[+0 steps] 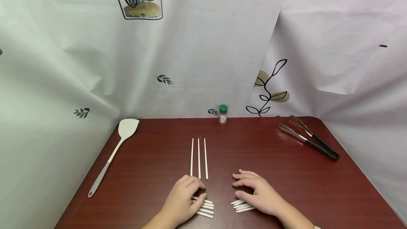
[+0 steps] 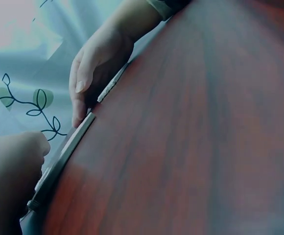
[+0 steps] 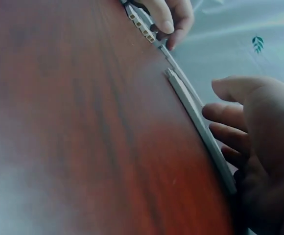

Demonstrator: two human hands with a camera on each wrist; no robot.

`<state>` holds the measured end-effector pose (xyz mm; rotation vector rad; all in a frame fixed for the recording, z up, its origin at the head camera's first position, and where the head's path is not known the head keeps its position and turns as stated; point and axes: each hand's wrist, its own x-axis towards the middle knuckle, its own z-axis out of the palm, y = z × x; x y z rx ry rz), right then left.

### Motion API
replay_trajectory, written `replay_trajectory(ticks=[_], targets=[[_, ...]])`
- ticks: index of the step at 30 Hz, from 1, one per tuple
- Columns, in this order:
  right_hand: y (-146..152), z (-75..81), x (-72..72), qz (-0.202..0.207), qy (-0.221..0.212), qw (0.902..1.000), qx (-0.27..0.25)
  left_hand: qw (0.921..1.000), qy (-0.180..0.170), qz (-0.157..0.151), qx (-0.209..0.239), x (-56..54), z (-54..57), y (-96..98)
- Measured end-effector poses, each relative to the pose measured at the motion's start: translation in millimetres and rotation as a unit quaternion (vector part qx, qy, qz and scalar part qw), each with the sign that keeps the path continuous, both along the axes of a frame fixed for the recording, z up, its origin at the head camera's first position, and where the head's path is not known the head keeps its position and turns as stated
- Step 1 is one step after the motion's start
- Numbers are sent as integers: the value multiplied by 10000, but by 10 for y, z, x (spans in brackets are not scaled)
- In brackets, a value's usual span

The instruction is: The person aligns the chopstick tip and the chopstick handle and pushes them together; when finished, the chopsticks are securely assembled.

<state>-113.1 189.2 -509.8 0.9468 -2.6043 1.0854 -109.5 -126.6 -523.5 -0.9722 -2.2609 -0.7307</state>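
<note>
Several pale chopsticks (image 1: 208, 212) lie in a loose row under my left hand (image 1: 183, 200), their ends poking out past the thumb. The fingers of that hand are loosely bent, with a gap between thumb and forefinger. A second row of chopsticks (image 1: 244, 206) lies partly hidden beneath my right hand (image 1: 259, 193). Its fingers are spread and relaxed, and in the right wrist view the fingertips (image 3: 213, 110) hover beside a chopstick (image 3: 201, 125). Beyond the left hand, three chopsticks (image 1: 199, 158) lie side by side, pointing away from me.
A white spatula (image 1: 114, 151) with a grey handle lies along the table's left side. Metal tongs (image 1: 310, 139) with black handles lie spread at the back right. A green-capped spice jar (image 1: 223, 115) stands at the back edge, before a printed curtain (image 1: 203, 45).
</note>
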Motion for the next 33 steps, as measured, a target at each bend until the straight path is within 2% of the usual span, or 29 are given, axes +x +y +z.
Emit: replay_trajectory(ticks=[3, 7, 12, 15, 19, 23, 28, 33], targets=[[39, -49, 32, 130, 307, 9994, -106, 9998, -44, -153, 72, 18, -7, -5], [60, -88, 17, 483, 538, 9971, -248, 9990, -276, -364, 17, 23, -25, 9], [100, -111, -8, 885, 601, 9939, -267, 9955, -426, -842, -132, 26, -29, 16], [132, -91, -15, 1100, 516, 9924, -188, 9940, -423, -988, -211, 20, -22, 11], [163, -57, -34, 1228, 364, 9917, -141, 9942, -395, -965, -250, 7, -9, 7], [162, -40, -51, 1191, 351, 9922, -124, 9950, -382, -873, -284, 4, -1, 0], [131, -65, -45, 1153, 329, 9925, -241, 9948, -640, -748, -276, 38, -2, -9], [90, -89, -29, 1095, 473, 9923, -346, 9939, -758, -760, -257, 63, 9, 25]])
